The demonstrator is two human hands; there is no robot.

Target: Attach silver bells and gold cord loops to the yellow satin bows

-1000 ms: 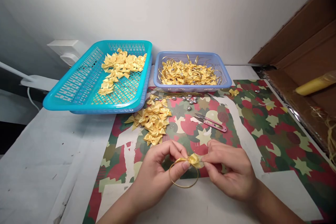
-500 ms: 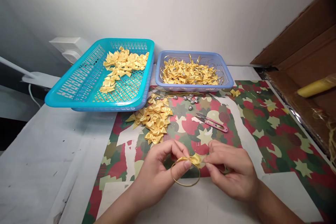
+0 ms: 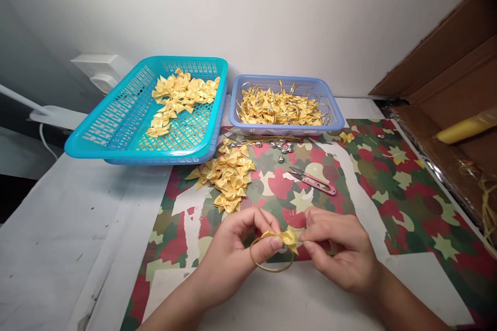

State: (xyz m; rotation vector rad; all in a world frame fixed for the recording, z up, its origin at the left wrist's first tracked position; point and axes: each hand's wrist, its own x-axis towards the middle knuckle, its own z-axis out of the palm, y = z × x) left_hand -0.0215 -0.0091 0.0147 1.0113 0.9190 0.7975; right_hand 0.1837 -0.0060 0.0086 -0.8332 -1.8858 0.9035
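Between the thumb and fingers of my left hand (image 3: 240, 248) is a yellow satin ribbon bow (image 3: 289, 238). A thin gold cord loop (image 3: 274, 270) hangs below the bow, and a bit of a silver bell (image 3: 282, 249) shows under it. My right hand (image 3: 341, 248) is closed in a pinch at the bow's right side. What its fingertips grip is too small to make out. Just beyond my left hand lies a pile of yellow bows (image 3: 231, 178). Pink-handled thread snips (image 3: 313, 181) rest on the patterned sheet past my right hand.
A turquoise basket (image 3: 116, 152) holding bows stands at the back left. The blue basket (image 3: 287, 128) beside it holds bows with gold cords and bells. Loose silver bells (image 3: 280, 159) and gold cords (image 3: 267, 137) lie before it. At right is a cardboard box (image 3: 446, 72).
The gold loop has shifted slightly left and up, and more of the silver bell shows under the bow. Both hands stay nearly where they were.
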